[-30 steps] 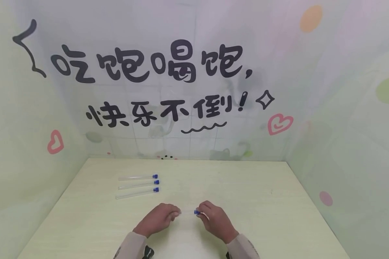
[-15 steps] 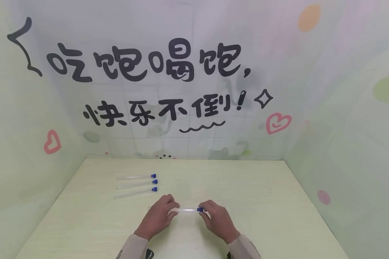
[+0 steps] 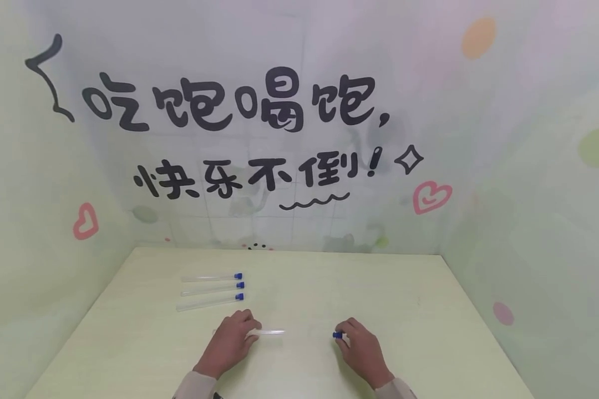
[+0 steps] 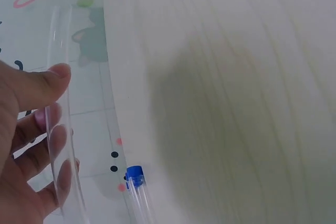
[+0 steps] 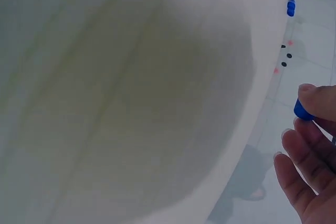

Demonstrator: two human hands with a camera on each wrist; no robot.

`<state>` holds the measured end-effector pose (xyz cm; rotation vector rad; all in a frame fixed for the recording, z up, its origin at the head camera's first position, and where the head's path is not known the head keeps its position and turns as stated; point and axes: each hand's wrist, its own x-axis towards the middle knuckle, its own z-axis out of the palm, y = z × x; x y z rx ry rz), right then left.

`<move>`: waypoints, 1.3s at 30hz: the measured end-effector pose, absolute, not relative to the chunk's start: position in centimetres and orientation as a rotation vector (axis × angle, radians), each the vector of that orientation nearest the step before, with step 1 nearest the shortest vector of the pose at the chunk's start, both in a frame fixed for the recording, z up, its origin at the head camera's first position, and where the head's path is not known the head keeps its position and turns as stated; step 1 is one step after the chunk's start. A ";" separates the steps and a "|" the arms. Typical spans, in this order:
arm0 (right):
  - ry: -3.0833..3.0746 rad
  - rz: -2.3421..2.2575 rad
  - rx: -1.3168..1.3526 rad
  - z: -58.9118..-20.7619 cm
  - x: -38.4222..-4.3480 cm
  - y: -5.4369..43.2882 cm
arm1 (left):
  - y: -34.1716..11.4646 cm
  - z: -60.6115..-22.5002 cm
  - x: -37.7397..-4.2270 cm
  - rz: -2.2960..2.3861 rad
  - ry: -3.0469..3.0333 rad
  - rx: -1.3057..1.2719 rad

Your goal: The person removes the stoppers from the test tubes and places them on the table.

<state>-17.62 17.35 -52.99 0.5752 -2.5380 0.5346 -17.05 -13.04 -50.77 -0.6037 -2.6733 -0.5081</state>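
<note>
A clear test tube [image 3: 273, 332] lies level in my left hand [image 3: 231, 342], gripped between thumb and fingers. Its right end points toward my other hand, and my fingers cover part of its middle. In the left wrist view the thumb presses along the transparent tube [image 4: 74, 198], with the fingers showing through it. My right hand [image 3: 365, 352] pinches a small blue cap [image 3: 337, 334] by thumb and index finger, a good gap away from the tube. Seen from the right wrist, the cap [image 5: 301, 110] sits at the thumb tip while the other fingers are loosely bent.
Three clear tubes with blue caps [image 3: 239, 285] lie side by side on the pale wooden table [image 3: 404, 293], beyond my left hand. A printed curtain wall [image 3: 299, 221] rises along the table's back edge, with more curtain at both sides.
Half a second ago the blue cap was at the tube's right end. Now my hands have moved apart, tube to the left and cap to the right. The three capped tubes have stayed put.
</note>
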 end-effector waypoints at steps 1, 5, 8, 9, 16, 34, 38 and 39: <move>-2.556 0.531 0.562 -53.1 -17.6 17.5 | -13.2 -50.9 -17.0 -0.498 -2.684 -0.588; -2.666 0.531 0.497 -53.0 -17.6 18.4 | -14.1 -51.1 -17.0 -0.486 -2.734 -0.523; -2.740 0.530 0.430 -53.0 -17.6 19.3 | -14.8 -51.2 -17.0 -0.504 -2.762 -0.510; -2.758 0.528 0.409 -53.0 -17.6 19.7 | -15.0 -51.2 -17.0 -0.508 -2.768 -0.505; -2.869 0.548 0.316 -52.9 -18.3 21.7 | -16.1 -51.4 -17.4 -0.477 -2.848 -0.415; -3.024 0.587 0.226 -52.2 -19.1 24.0 | -16.7 -52.4 -17.8 -0.364 -2.931 -0.388; -3.018 0.687 0.218 -52.5 -19.2 24.4 | -16.7 -52.3 -17.7 -0.365 -2.952 -0.377; -3.017 0.714 0.217 -52.6 -19.2 24.5 | -16.8 -52.4 -17.7 -0.362 -2.961 -0.375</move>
